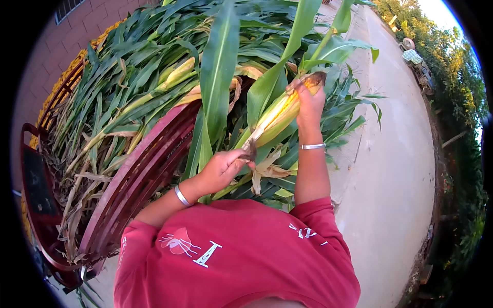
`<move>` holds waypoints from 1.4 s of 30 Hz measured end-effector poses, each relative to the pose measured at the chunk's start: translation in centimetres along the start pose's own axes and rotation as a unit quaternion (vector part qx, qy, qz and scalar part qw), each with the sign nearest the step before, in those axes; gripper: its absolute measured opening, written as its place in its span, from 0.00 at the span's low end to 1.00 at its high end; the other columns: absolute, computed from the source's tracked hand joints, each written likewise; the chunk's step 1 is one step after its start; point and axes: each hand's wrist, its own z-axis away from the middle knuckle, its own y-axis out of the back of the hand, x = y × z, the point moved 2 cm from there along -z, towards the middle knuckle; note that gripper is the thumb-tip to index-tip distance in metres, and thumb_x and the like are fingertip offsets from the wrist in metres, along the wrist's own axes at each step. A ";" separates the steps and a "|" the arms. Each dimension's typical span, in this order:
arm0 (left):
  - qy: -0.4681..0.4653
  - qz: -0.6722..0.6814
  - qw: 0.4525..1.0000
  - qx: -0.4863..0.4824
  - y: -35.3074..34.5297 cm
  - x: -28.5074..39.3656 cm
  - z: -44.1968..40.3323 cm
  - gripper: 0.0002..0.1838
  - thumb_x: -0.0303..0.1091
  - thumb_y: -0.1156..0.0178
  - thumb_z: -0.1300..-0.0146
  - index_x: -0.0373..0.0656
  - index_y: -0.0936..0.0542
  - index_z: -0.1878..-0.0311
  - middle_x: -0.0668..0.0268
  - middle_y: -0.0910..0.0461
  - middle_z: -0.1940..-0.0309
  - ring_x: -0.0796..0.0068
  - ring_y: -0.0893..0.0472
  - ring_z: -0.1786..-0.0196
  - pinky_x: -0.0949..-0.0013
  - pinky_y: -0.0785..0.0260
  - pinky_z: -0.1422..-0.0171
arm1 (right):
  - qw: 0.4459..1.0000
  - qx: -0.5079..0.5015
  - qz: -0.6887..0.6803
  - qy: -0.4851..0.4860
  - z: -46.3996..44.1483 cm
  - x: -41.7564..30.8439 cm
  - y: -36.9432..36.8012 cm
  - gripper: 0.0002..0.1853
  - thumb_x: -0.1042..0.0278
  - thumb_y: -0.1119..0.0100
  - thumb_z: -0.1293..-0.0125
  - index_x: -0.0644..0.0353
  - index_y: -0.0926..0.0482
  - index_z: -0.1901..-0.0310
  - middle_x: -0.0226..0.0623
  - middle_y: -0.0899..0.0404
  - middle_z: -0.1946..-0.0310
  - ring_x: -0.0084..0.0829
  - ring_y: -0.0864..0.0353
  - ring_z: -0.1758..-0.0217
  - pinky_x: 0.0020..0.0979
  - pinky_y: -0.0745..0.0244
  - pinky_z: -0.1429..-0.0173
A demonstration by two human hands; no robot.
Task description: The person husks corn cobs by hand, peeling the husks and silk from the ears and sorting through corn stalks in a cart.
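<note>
A corn ear [278, 114] slants between my hands, its husk partly opened along one side so that yellow kernels show. My right hand [311, 105] is closed around the ear's upper end, next to the dark brown silk. Lower down, my left hand [224, 168] is closed on a peeled-down strip of corn husk [251, 146] with brown silk at its end. Its fingertips are partly hidden. Long green leaves [220, 66] rise around the ear, and dry pale husks [265, 168] hang just below it.
A large heap of cut corn stalks [149, 66] lies in a dark red metal-railed cart [138, 167] on the left. Yellow corn cobs [61, 84] line a brick wall [67, 33] behind it. A concrete road [385, 169] runs along the right, with a vehicle [417, 64] and trees beyond.
</note>
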 end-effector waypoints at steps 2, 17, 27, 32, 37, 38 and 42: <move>-0.026 -0.004 0.999 0.023 0.6 -0.4 -0.3 0.14 0.35 0.55 0.27 0.36 0.23 0.56 0.73 0.34 0.77 0.83 0.37 0.74 0.76 0.41 0.69 | 1.000 -0.013 -0.015 0.008 0.8 -0.7 -0.6 0.13 0.75 0.38 0.39 0.63 0.30 0.56 0.35 0.23 0.67 0.30 0.20 0.67 0.31 0.23 0.58; -0.031 -0.193 0.981 -0.003 2.3 7.5 -15.0 0.19 0.39 0.43 0.34 0.37 0.23 0.45 0.62 0.24 0.55 0.71 0.24 0.53 0.70 0.32 0.46 | 0.985 0.051 0.081 0.141 6.1 -2.8 -2.6 0.40 0.49 0.37 0.36 0.60 0.46 0.31 0.34 0.32 0.48 0.25 0.32 0.46 0.31 0.37 0.37; -0.038 -0.251 0.929 -0.270 1.5 9.0 -20.2 0.13 0.32 0.40 0.40 0.38 0.17 0.54 0.63 0.16 0.69 0.82 0.22 0.68 0.71 0.29 0.58 | 0.995 -0.036 -0.022 0.088 7.9 -2.3 -1.6 0.47 0.50 0.35 0.38 0.57 0.54 0.27 0.40 0.32 0.46 0.28 0.23 0.59 0.32 0.25 0.52; -0.040 -0.312 0.915 -0.254 1.1 9.8 -19.5 0.11 0.33 0.39 0.44 0.35 0.17 0.63 0.61 0.17 0.72 0.76 0.22 0.72 0.69 0.29 0.62 | 0.995 -0.052 -0.034 0.082 8.4 -2.4 -2.1 0.47 0.53 0.34 0.38 0.57 0.55 0.27 0.39 0.32 0.46 0.27 0.24 0.59 0.32 0.25 0.53; -0.032 -0.223 0.959 -0.170 0.8 4.4 -19.3 0.08 0.30 0.40 0.43 0.34 0.20 0.65 0.62 0.19 0.74 0.78 0.23 0.72 0.70 0.29 0.63 | 0.996 -0.039 -0.034 0.069 8.9 -2.9 -2.4 0.42 0.58 0.38 0.35 0.59 0.53 0.28 0.38 0.33 0.45 0.27 0.26 0.53 0.31 0.28 0.46; -0.025 -0.179 0.976 -0.125 0.5 4.4 -18.8 0.08 0.30 0.40 0.42 0.34 0.21 0.65 0.63 0.19 0.75 0.79 0.23 0.72 0.71 0.29 0.63 | 0.996 -0.011 0.019 0.088 8.8 -2.1 -1.7 0.37 0.59 0.40 0.34 0.60 0.50 0.30 0.38 0.34 0.45 0.27 0.29 0.49 0.31 0.31 0.43; -0.024 -0.150 0.987 -0.059 -0.4 4.7 -17.0 0.06 0.28 0.41 0.40 0.33 0.22 0.66 0.65 0.20 0.76 0.83 0.24 0.71 0.74 0.30 0.64 | 0.991 0.059 0.076 0.093 9.7 -1.0 -1.0 0.30 0.52 0.45 0.32 0.63 0.42 0.37 0.35 0.35 0.46 0.25 0.36 0.43 0.30 0.41 0.36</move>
